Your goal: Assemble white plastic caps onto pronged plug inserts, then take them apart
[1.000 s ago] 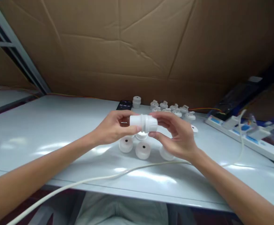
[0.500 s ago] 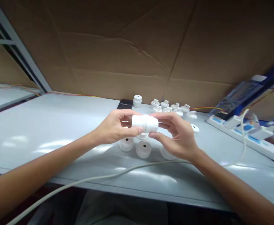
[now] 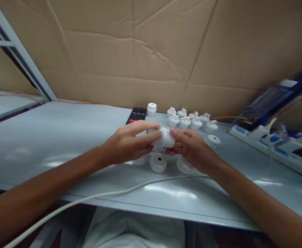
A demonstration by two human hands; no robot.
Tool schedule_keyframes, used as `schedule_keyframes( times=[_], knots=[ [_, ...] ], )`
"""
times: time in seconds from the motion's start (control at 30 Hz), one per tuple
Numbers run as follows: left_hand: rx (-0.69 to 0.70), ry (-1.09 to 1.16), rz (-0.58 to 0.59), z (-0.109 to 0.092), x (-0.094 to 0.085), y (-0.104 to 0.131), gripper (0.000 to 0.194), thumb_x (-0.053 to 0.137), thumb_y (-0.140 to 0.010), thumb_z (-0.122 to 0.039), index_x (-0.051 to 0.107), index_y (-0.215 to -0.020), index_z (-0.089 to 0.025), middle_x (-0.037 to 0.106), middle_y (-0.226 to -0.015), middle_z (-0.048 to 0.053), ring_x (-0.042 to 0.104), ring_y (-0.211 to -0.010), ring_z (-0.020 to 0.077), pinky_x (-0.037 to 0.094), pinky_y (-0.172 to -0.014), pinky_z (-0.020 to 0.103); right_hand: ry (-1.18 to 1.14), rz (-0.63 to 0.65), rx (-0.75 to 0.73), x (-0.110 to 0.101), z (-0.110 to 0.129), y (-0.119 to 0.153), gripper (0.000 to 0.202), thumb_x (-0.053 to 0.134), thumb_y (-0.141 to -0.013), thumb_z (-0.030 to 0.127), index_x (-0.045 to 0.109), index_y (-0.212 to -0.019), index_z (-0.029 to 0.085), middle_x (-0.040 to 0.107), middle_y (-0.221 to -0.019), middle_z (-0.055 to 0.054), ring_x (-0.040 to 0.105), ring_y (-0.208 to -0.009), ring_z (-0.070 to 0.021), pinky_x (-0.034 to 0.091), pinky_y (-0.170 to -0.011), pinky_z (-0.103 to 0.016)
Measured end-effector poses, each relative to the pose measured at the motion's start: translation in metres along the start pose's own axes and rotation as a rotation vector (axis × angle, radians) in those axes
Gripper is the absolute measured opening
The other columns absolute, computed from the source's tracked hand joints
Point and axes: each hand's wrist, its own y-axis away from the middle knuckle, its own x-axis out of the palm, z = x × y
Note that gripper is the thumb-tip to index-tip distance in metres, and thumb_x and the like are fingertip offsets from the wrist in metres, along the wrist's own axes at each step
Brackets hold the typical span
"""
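Between my two hands is a white cylindrical plastic housing [image 3: 168, 138], lying sideways above the table, with a raised ring around its middle. My left hand [image 3: 130, 143] wraps its fingers over the left end. On the right end, my right hand [image 3: 192, 146] grips with the thumb on top and the fingers below. Beneath them stand white round cups; one cup [image 3: 158, 163] has a dark hole in its top, and another cup [image 3: 184, 166] is partly behind my right hand. A flat white round piece [image 3: 213, 141] sits right of that hand.
Several white round pieces with raised tabs [image 3: 185, 122] stand at the back. Left of them are a phone [image 3: 138, 113] with a running timer and a closed white housing [image 3: 151, 109]. A pale cable [image 3: 125, 191] crosses the front edge. At right lies a power strip [image 3: 282, 153].
My left fingers have moved over the top of the housing, and my right thumb has shifted from below to its top. The housing has turned slightly.
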Motion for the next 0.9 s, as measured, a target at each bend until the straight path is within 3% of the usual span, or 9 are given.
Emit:
schedule_keyframes(
  times=[0.1, 0.2, 0.3, 0.4, 0.53, 0.67, 0.73, 0.83, 0.9],
  knots=[
    [-0.189, 0.182, -0.052, -0.006, 0.003, -0.004, 0.028, 0.080, -0.078, -0.023, 0.072, -0.105, -0.022, 0.077, -0.107, 0.007, 0.074, -0.096, 0.0201, 0.060, -0.087, 0.030, 0.025, 0.017, 0.018, -0.002, -0.002, -0.001, 0.060, 0.062, -0.087, 0.075, 0.074, -0.090, 0.017, 0.076, -0.079, -0.009, 0.075, -0.068, -0.0211, 0.066, -0.067, -0.036],
    [-0.652, 0.618, -0.066, -0.012, 0.006, -0.011, 0.028, 0.081, -0.078, -0.036, 0.071, -0.094, -0.015, 0.075, -0.084, 0.005, 0.071, -0.071, 0.0174, 0.058, -0.067, 0.027, 0.315, -0.098, -0.399, -0.009, -0.004, 0.001, 0.056, 0.069, -0.088, 0.066, 0.068, -0.123, 0.022, 0.075, -0.121, -0.013, 0.075, -0.107, -0.0295, 0.065, -0.087, -0.046],
    [-0.980, 1.001, -0.010, -0.012, 0.006, -0.015, 0.032, 0.074, -0.082, -0.045, 0.070, -0.085, -0.013, 0.071, -0.074, 0.005, 0.066, -0.061, 0.0154, 0.054, -0.057, 0.026, 0.787, -0.101, -0.876, -0.016, -0.001, 0.004, 0.074, 0.085, -0.081, 0.040, 0.053, -0.147, 0.031, 0.056, -0.151, -0.013, 0.055, -0.140, -0.0344, 0.055, -0.107, -0.054],
    [-1.087, 1.164, 0.036, -0.009, 0.007, -0.015, 0.034, 0.075, -0.079, -0.045, 0.071, -0.086, -0.012, 0.070, -0.070, 0.005, 0.063, -0.057, 0.0144, 0.051, -0.054, 0.025, 1.029, -0.095, -1.086, -0.017, 0.002, 0.005, 0.065, 0.079, -0.085, 0.025, 0.056, -0.145, 0.031, 0.060, -0.146, -0.012, 0.058, -0.137, -0.0317, 0.052, -0.112, -0.052],
    [-1.163, 1.223, 0.108, -0.006, 0.006, -0.013, 0.035, 0.075, -0.081, -0.046, 0.071, -0.086, -0.012, 0.069, -0.066, 0.005, 0.061, -0.054, 0.0126, 0.048, -0.052, 0.023, 1.019, -0.122, -1.151, -0.015, 0.001, 0.005, 0.049, 0.075, -0.089, 0.017, 0.063, -0.135, 0.028, 0.073, -0.127, -0.009, 0.071, -0.116, -0.0262, 0.060, -0.101, -0.044],
    [-1.048, 1.134, 0.129, -0.005, 0.004, -0.012, 0.031, 0.081, -0.079, -0.042, 0.071, -0.085, -0.013, 0.072, -0.078, 0.004, 0.066, -0.066, 0.0130, 0.051, -0.060, 0.023, 0.817, -0.140, -0.947, -0.009, -0.005, 0.005, 0.038, 0.081, -0.084, 0.026, 0.071, -0.120, 0.023, 0.078, -0.107, -0.007, 0.075, -0.093, -0.0237, 0.063, -0.084, -0.039],
    [-0.942, 1.003, 0.114, -0.004, 0.002, -0.011, 0.030, 0.087, -0.073, -0.035, 0.072, -0.090, -0.014, 0.074, -0.085, 0.003, 0.069, -0.074, 0.0156, 0.054, -0.066, 0.025, 0.572, -0.145, -0.627, -0.004, -0.006, 0.004, 0.028, 0.081, -0.084, 0.039, 0.075, -0.104, 0.021, 0.078, -0.089, -0.005, 0.073, -0.075, -0.0202, 0.062, -0.070, -0.034],
    [-0.675, 0.771, 0.081, -0.004, -0.001, -0.010, 0.037, 0.090, -0.070, -0.030, 0.071, -0.099, -0.017, 0.074, -0.092, 0.004, 0.071, -0.084, 0.0189, 0.057, -0.075, 0.030, 0.222, -0.102, -0.144, 0.004, -0.004, 0.003, 0.042, 0.076, -0.083, 0.059, 0.074, -0.081, 0.017, 0.071, -0.064, -0.003, 0.067, -0.055, -0.0160, 0.055, -0.052, -0.027],
    [-0.431, 0.538, 0.047, -0.004, -0.002, -0.007, 0.036, 0.087, -0.073, -0.027, 0.069, -0.103, -0.018, 0.074, -0.100, 0.006, 0.071, -0.092, 0.0201, 0.058, -0.082, 0.032, 0.068, -0.088, 0.047, 0.008, 0.000, 0.003, 0.050, 0.077, -0.080, 0.065, 0.071, -0.074, 0.015, 0.067, -0.057, -0.003, 0.063, -0.049, -0.0137, 0.049, -0.046, -0.023]
  ],
)
